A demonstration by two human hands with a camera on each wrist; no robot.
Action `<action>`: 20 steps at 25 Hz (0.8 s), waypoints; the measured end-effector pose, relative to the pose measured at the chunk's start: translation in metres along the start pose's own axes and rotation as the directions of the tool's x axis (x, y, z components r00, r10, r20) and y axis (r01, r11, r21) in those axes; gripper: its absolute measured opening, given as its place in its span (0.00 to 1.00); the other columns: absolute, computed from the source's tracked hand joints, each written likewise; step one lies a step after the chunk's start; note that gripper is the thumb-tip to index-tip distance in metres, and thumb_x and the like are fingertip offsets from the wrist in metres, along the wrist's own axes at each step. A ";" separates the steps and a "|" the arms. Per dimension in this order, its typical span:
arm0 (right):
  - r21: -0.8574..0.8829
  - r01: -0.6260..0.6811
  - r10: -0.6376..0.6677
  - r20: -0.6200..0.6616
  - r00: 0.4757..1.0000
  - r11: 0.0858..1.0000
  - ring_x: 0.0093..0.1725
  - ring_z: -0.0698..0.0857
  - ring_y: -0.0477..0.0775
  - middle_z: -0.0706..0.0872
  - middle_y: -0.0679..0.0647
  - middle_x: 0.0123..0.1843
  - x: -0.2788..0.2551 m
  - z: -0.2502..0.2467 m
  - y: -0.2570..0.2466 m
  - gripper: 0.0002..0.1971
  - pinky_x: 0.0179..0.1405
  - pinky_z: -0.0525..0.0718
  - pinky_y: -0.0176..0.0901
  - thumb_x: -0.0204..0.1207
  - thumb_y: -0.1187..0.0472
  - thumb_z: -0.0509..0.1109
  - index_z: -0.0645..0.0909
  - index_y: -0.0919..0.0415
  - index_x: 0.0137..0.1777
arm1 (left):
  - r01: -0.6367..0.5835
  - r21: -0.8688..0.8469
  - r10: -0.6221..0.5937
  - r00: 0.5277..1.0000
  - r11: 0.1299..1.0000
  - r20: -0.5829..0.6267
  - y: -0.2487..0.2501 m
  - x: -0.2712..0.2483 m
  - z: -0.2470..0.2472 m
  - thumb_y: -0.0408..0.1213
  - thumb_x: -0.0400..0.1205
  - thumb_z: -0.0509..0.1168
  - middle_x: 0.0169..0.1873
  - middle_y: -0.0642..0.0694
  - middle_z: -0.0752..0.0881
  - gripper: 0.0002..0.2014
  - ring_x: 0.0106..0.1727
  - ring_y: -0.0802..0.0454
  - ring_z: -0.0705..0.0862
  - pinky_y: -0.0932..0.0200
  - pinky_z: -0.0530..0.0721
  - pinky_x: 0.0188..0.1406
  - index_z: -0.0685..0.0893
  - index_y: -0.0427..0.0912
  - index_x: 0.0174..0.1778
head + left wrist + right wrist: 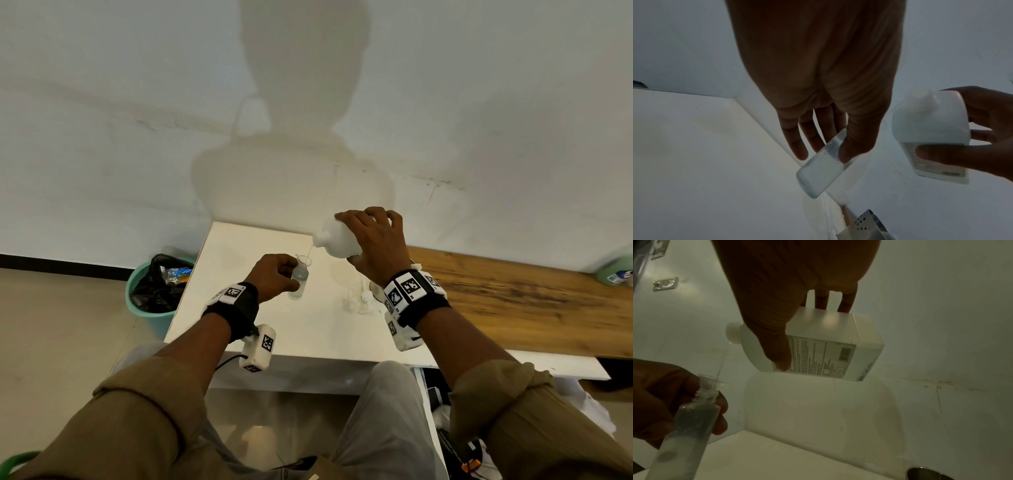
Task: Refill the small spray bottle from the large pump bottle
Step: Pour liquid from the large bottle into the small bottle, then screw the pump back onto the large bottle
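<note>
— Two hands up over the white table (260,322), and the pour is live. Take the small spray bottle (299,279) as the marker: the left hand (274,275) is on its near-left side, fingers and thumb curled round the clear body, holding it nearly upright, neck tipped slightly away.

— What's in the neck?

— A little clear funnel (303,259), seated in the open top. No spray head on it.

— And the big one?

— The large pump bottle (339,241) hangs above and to the right of the small spray bottle, just beyond it. Its long axis is close to level, the open neck pointing left and dipped down toward the funnel. The right hand (375,246) clamps it from above, fingers spread over the far side, thumb pressed under on the label.

— Is it landing?

— A thin stream (720,365) runs from the neck's lip down-left into the funnel's mouth. I'd say it all hangs on that lip staying right over the funnel.

— How full?

— Hard to call; liquid shows in the lower body, but the level is hazy.

— Anything else nearby?

— Right of the small spray bottle, white pump parts (359,301) lie on the table. On its left, down on the floor, a green bin (150,291).
</note>
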State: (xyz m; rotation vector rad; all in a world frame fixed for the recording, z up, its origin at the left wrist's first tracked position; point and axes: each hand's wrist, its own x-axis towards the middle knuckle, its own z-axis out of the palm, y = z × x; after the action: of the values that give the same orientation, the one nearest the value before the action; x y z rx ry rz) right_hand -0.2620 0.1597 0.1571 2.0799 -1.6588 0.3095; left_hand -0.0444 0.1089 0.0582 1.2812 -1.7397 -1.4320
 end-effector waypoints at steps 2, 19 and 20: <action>0.014 -0.004 0.004 0.009 1.000 1.000 0.63 0.79 0.58 0.85 0.44 0.64 -0.001 0.001 -0.001 0.37 0.62 0.71 0.59 0.57 0.54 0.82 0.76 0.47 0.70 | -0.005 0.007 0.004 1.000 1.000 0.002 0.001 -0.001 0.000 0.22 0.69 0.73 0.50 0.42 0.91 0.19 0.55 0.43 0.89 0.55 0.85 0.49 0.86 0.39 0.56; 0.577 -0.680 0.613 0.353 0.707 0.452 0.58 0.85 0.58 0.86 0.53 0.59 -0.025 0.094 -0.007 0.39 0.52 0.82 0.47 0.59 0.46 0.84 0.72 0.56 0.67 | 0.015 0.039 -0.014 1.000 0.999 -0.028 -0.022 0.017 -0.001 0.25 0.69 0.75 0.49 0.45 0.91 0.20 0.52 0.54 0.89 0.66 0.82 0.47 0.87 0.40 0.58; 0.589 -0.702 0.631 0.378 0.677 0.400 0.59 0.85 0.58 0.86 0.54 0.60 -0.028 0.100 -0.006 0.39 0.53 0.82 0.46 0.59 0.47 0.85 0.72 0.57 0.67 | 0.023 0.038 -0.022 0.999 0.999 -0.034 -0.027 0.018 -0.001 0.25 0.69 0.75 0.48 0.45 0.91 0.20 0.52 0.54 0.89 0.66 0.82 0.47 0.87 0.40 0.57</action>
State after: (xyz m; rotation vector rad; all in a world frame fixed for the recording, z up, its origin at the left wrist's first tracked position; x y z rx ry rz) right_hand -0.2738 0.1363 0.0560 1.6988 -2.7246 1.3248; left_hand -0.0415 0.0929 0.0303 1.3416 -1.7435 -1.3880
